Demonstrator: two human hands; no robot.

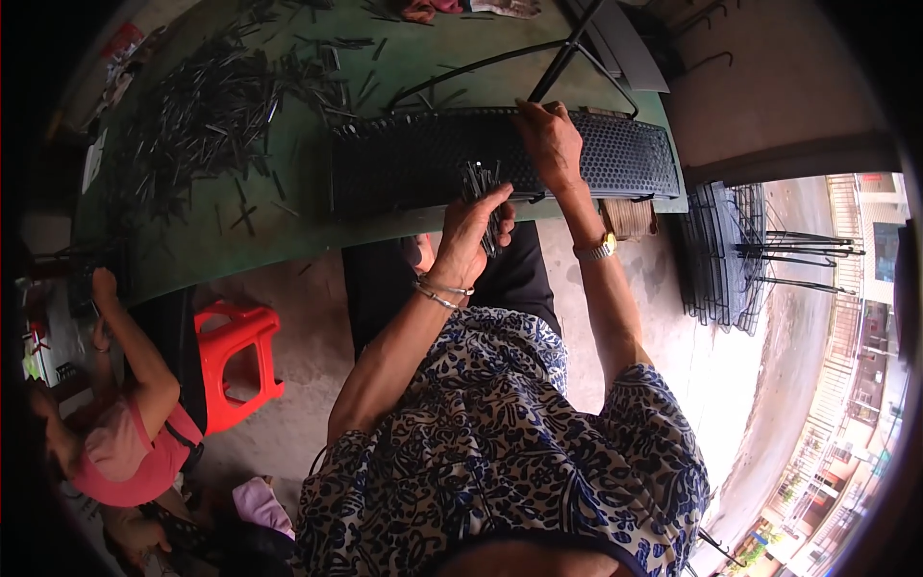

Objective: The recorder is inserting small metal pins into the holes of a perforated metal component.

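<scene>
the perforated panel (617,152) looks like faintly shiny metal, the stool (211,380) glossy plastic.

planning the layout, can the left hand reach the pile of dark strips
Probably yes: the left hand has a free way over the black panel to the pile, though the bundle it holds may hinder grasping.

Left hand (463,238): clasps a bundle of thin black strips (478,181) at the panel's near edge
Right hand (555,146): fingers on the panel's far edge
Black perforated panel (409,159): along the green worktop's (192,264) near edge, toward the right corner
Loose strips (216,101): heaped toward the far left corner
Red stool (231,413): off the near edge, leftward
Black wire racks (711,260): stacked off the near right corner
</scene>
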